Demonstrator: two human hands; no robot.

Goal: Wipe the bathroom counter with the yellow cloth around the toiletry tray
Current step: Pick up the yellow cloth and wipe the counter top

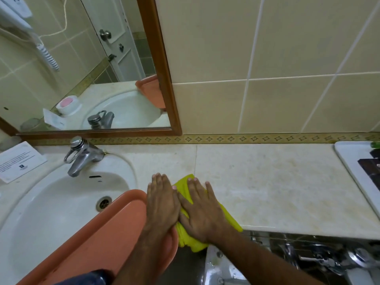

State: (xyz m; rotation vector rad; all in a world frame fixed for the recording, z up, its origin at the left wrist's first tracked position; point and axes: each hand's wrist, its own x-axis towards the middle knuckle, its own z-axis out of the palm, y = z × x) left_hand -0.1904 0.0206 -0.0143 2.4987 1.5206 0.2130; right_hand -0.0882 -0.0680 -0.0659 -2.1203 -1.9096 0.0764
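Note:
The yellow cloth [231, 219] lies on the beige counter [277, 188] near its front edge, just right of the sink. My right hand [202, 212] presses flat on top of it, fingers spread. My left hand [162, 202] lies flat beside it, touching the right hand, over the cloth's left edge and the rim of an orange tray [115, 229]. A white toiletry tray [347, 163] with dark packets sits at the counter's far right, apart from the cloth.
The orange tray rests across the white sink [51, 202], below the chrome tap [82, 155]. A printed card [19, 161] lies at far left. A mirror [82, 68] and tiled wall rise behind. Chrome fittings [320, 256] show below the counter's front edge.

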